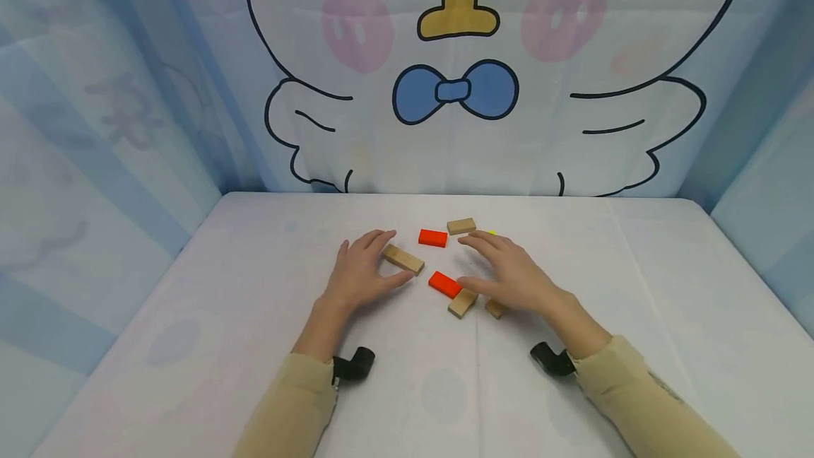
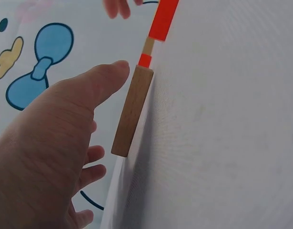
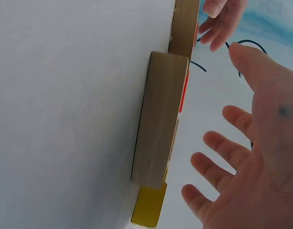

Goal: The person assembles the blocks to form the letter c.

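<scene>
My left hand (image 1: 362, 271) hovers around a plain wooden block (image 1: 403, 259), fingers spread and thumb apart, holding nothing. In the left wrist view the thumb tip stops beside that wooden block (image 2: 133, 112). My right hand (image 1: 515, 274) is spread over the right of the group, also empty. Under its thumb lie a red block (image 1: 444, 285) and a wooden block (image 1: 463, 303) close together. Another wooden block (image 1: 495, 309) is partly covered by the palm. A yellow block (image 3: 149, 205) shows in the right wrist view; from the head, fingers hide most of it.
Farther back on the white table (image 1: 254, 373) lie a red block (image 1: 433, 237) and a wooden block (image 1: 461, 226). A printed cloth (image 1: 458, 154) hangs behind the table's far edge. Patterned curtains (image 1: 95, 161) enclose the sides. Black wrist cameras (image 1: 356, 365) stick out below the hands.
</scene>
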### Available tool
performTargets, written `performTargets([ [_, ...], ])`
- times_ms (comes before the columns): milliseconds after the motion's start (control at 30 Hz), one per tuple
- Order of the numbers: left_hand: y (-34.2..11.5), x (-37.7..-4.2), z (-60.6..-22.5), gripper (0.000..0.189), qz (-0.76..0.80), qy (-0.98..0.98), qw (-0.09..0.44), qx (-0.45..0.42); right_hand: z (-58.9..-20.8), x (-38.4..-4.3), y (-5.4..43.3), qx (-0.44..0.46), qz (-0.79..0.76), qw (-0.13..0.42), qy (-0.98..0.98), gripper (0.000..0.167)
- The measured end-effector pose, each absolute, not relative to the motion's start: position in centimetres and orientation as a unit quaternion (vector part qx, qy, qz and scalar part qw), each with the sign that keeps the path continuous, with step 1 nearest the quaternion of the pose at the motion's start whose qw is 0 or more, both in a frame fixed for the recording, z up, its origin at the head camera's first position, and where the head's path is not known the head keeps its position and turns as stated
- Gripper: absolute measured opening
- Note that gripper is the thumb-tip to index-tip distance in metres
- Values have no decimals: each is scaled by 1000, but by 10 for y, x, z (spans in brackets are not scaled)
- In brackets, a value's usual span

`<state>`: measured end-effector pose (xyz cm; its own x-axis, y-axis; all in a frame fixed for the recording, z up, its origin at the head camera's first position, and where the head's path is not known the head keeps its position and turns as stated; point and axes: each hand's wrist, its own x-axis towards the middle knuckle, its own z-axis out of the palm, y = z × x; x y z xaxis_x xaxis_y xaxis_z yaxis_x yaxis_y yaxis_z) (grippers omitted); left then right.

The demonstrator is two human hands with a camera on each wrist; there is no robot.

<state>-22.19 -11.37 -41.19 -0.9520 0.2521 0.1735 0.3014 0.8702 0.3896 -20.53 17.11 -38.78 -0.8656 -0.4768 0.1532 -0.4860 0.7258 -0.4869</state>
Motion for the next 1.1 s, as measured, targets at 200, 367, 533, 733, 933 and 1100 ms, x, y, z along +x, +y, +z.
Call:
performTargets([
  [200, -111, -222, -411, 77, -205, -967, 62, -139, -389, -208, 161, 268, 272, -16, -924, 57],
  [367, -108, -221, -409, 72, -209, -967, 53, -135, -388, -208, 154, 280, 266, -33, -922, 45],
  [533, -104, -220, -408, 68, -210, -968, 53, -129, -389, -209, 149, 290, 252, -45, -922, 37],
  [733, -99, -220, -409, 63, -212, -966, 64, -133, -389, -209, 146, 301, 247, -50, -920, 27],
  [933, -98, -222, -410, 61, -216, -964, 65, -139, -388, -208, 142, 305, 244, -55, -919, 22],
  [1100, -98, -224, -412, 61, -227, -962, 56, -140, -388, -208, 140, 302, 246, -59, -919, 21],
])
